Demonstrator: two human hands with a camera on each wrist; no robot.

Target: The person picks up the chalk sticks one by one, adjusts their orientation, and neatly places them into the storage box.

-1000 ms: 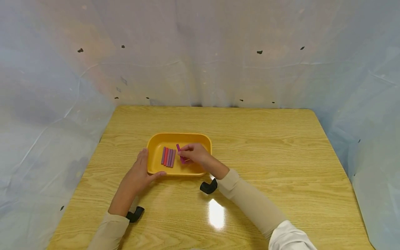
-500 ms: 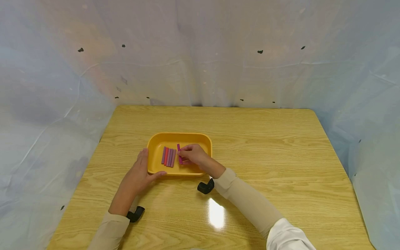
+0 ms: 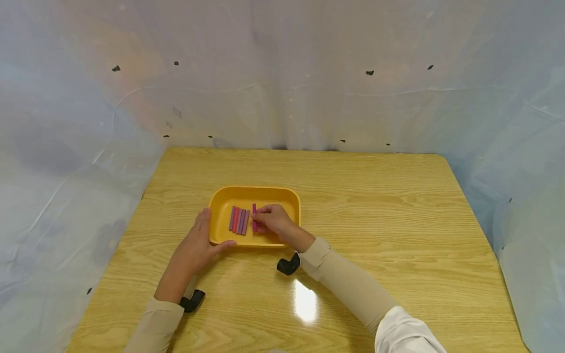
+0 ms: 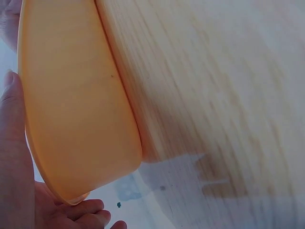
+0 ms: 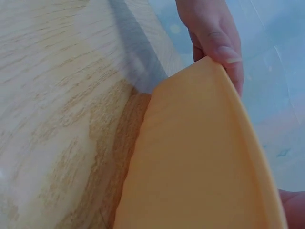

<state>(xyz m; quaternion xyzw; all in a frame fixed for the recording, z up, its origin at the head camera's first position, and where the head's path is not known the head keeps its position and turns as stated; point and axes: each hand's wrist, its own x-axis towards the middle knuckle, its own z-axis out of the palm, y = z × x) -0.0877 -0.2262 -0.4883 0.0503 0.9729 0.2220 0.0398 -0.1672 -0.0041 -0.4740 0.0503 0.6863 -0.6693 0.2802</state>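
Note:
A yellow plastic tray (image 3: 265, 245) with rounded corners sits on the wooden table. Its left front corner is held by my left hand (image 3: 192, 252), thumb along the front rim and fingers against the left side. Several short coloured sticks, mostly purple plus one red stick (image 3: 236, 219), lie side by side in the tray's left half. Over the tray's middle, my right hand (image 3: 279, 221) pinches a magenta stick (image 3: 254, 208), which stands roughly parallel to that row. The hand hides part of the tray floor. The wrist views show mainly the tray's outer wall (image 4: 81, 105).
A black wrist mount (image 3: 289, 265) sits by my right wrist, another black mount (image 3: 192, 301) by my left. The wooden tabletop (image 3: 397, 211) extends around the tray, with pale plastic sheeting (image 3: 282, 73) behind and at the sides.
The magenta stick has turned from a slant to nearly in line with the row. My right hand has shifted slightly; my left hand keeps its hold on the tray.

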